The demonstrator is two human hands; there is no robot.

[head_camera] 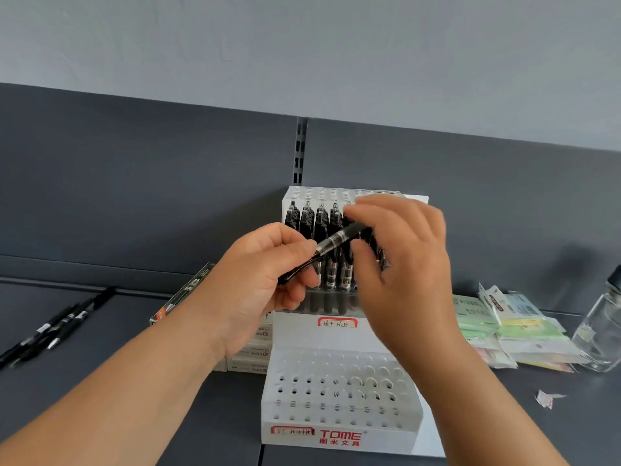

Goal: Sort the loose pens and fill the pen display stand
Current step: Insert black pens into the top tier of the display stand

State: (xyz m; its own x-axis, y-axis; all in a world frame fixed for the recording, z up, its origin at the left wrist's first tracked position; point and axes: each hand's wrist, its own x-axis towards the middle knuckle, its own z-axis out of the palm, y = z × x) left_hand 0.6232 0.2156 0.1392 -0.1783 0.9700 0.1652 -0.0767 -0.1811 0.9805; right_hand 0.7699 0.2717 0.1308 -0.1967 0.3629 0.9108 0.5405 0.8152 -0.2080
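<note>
A white two-tier pen display stand stands at the middle of the dark shelf. Its upper tier holds several black pens upright; the lower tier shows rows of empty holes. My left hand grips the lower end of one black pen, held slanted in front of the upper tier. My right hand pinches that pen's upper end between thumb and fingers, and it covers the right part of the upper tier. Several loose black pens lie on the shelf at far left.
Flat pen boxes are stacked left of the stand, one box leaning behind my left wrist. Packets of green and white stationery lie at right, beside a clear glass jar. A scrap of paper lies in front of them.
</note>
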